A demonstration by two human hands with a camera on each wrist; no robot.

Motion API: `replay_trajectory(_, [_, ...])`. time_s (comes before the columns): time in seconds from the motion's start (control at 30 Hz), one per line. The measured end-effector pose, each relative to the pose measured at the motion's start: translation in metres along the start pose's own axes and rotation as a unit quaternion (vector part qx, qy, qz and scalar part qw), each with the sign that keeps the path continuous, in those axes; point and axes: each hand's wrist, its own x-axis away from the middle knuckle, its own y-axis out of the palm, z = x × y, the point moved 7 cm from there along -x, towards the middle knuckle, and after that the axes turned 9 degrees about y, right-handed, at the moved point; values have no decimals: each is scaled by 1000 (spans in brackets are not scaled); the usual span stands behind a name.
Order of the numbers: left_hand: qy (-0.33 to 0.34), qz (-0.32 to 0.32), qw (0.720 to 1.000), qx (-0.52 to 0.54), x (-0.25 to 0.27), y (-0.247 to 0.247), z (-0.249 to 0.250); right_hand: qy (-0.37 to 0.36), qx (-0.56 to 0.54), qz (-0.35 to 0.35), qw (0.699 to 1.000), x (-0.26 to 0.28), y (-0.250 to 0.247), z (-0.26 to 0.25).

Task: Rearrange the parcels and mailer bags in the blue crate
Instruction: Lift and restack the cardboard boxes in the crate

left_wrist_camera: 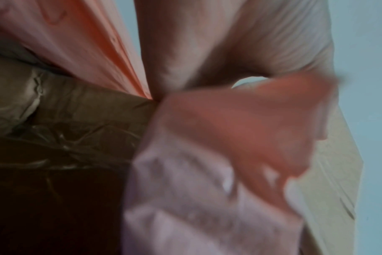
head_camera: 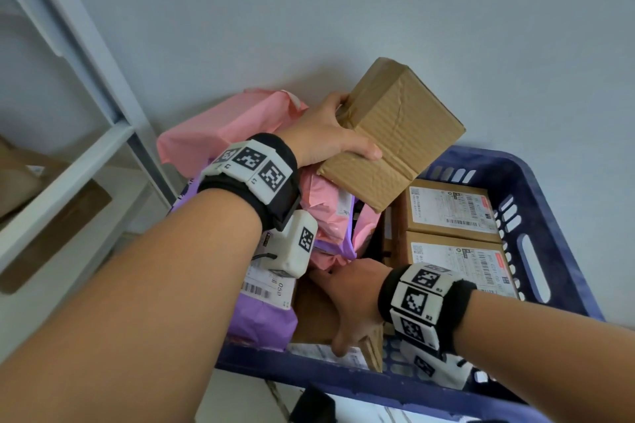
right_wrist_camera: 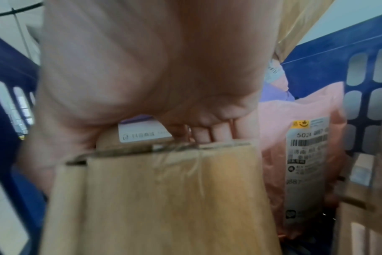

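The blue crate (head_camera: 536, 203) holds pink mailer bags (head_camera: 220, 127), purple mailer bags (head_camera: 264, 319) and cardboard boxes. My left hand (head_camera: 350, 127) grips a plain brown cardboard box (head_camera: 395, 137) by its near end and holds it tilted above the crate's far side. My right hand (head_camera: 335, 312) is down inside the crate's front and clasps the top edge of an upright cardboard parcel (right_wrist_camera: 164, 198), thumb on one side and fingers (right_wrist_camera: 214, 134) on the other. A pink mailer (right_wrist_camera: 305, 155) with a label stands beside it. The left wrist view is blurred.
Two labelled cardboard boxes (head_camera: 450, 209) lie flat along the crate's right side. A white shelf unit (head_camera: 79, 154) with cardboard on it stands to the left. A pale wall (head_camera: 343, 10) rises right behind the crate.
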Motion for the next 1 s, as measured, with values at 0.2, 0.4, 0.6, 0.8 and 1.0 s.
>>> replay_trajectory(0.2, [-6,-11,1000,-12,-2,2,-1,30,-43,-89,995,6,6,17])
replay_trajectory(0.4, [-5,-9,1000,0,-4,2,-4,62,27,-125,990,-14,23,15])
replay_trajectory(0.6, [-9,-14,1000,-2,-4,0,-6,-4,105,-156,982,-10,30,-7])
replay_trajectory(0.8, [-5,-12,1000,-2,-4,1,-6,23,91,-59,994,-30,50,-12])
replay_trajectory(1.0, [-3,-9,1000,2,-5,1,-6,-3,108,-42,993,-22,41,-6])
